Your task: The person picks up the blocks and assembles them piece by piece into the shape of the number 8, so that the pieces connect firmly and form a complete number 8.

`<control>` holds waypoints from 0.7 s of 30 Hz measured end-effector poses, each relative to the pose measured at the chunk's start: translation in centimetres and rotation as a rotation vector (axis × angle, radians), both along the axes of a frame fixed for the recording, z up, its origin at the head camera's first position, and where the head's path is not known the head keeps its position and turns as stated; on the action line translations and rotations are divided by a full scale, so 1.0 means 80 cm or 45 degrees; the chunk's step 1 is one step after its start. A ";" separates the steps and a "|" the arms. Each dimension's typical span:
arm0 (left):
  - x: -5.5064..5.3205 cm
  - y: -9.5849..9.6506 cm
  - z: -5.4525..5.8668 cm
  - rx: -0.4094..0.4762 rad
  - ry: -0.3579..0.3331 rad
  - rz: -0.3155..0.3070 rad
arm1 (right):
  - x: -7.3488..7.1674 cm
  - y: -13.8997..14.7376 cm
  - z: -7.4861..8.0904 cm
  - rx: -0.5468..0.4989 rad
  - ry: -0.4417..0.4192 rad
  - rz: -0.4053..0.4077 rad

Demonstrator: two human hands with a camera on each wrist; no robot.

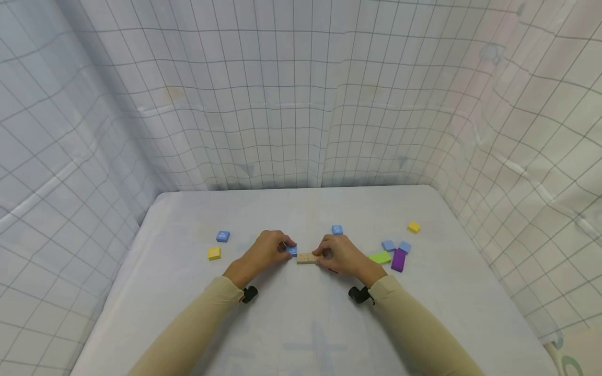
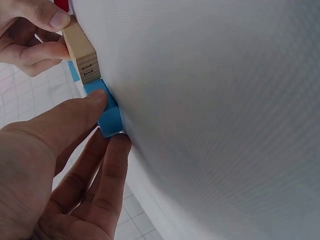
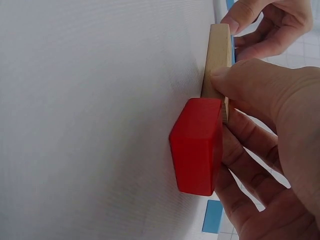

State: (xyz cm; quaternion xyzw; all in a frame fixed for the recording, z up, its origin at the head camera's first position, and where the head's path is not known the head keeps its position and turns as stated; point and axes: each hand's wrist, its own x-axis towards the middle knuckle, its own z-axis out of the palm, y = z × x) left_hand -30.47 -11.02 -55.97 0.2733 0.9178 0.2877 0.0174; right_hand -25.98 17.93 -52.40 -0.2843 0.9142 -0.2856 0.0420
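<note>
with the left hand [image 1: 264, 251]'s grip clamped on the blue block [image 2: 111, 120] and the right hand [image 1: 345, 256]'s on the wooden block [image 1: 305, 258], square their ends gently, avoiding the red block [image 3: 192, 150].

And here's the wooden block [image 1: 307, 258], pale, straight-edged and longer than it is wide, lying crosswise on the bench with a dark printed mark on its left end! The right fingers [image 3: 250, 167] have it pinched near its right end. Up against that marked left end sits the blue block [image 1: 292, 251], shorter, smooth-faced, low on the bench, gripped between thumb and left fingers [image 2: 112, 175]. End to end they lie, wood right, blue left, the two apparently touching!
</note>
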 end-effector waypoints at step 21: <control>-0.018 0.000 -0.019 -0.029 -0.017 0.004 | 0.002 -0.001 0.003 0.004 -0.020 -0.019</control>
